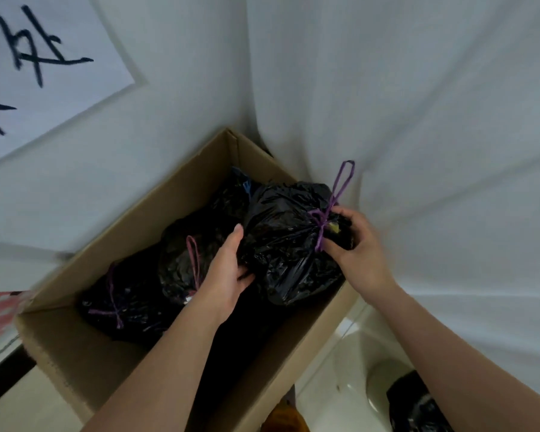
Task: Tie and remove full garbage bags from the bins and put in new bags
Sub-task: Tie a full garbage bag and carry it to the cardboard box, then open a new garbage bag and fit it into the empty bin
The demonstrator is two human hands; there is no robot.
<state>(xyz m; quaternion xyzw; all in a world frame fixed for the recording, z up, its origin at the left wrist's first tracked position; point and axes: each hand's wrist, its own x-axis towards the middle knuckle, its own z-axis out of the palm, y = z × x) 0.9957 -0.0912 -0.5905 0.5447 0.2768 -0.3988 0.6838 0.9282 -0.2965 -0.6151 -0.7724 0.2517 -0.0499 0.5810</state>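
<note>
Two hands holding a tied black garbage bag over a cardboard box.

The right hand's fingers [340, 213] curl round the gathered neck of the garbage bag [281, 241] at its purple drawstring [332, 198], while the left hand [228, 269] lies against the bag's left side, fingers fairly straight, thumb tucked under. Both forearms reach up from the bottom edge. The bag is glossy, crumpled and bulging, sitting at the right end of the cardboard box [85, 357]; its neck points right, drawstring loop standing upward. Two other tied black bags [144, 294] lie in the box to its left.
</note>
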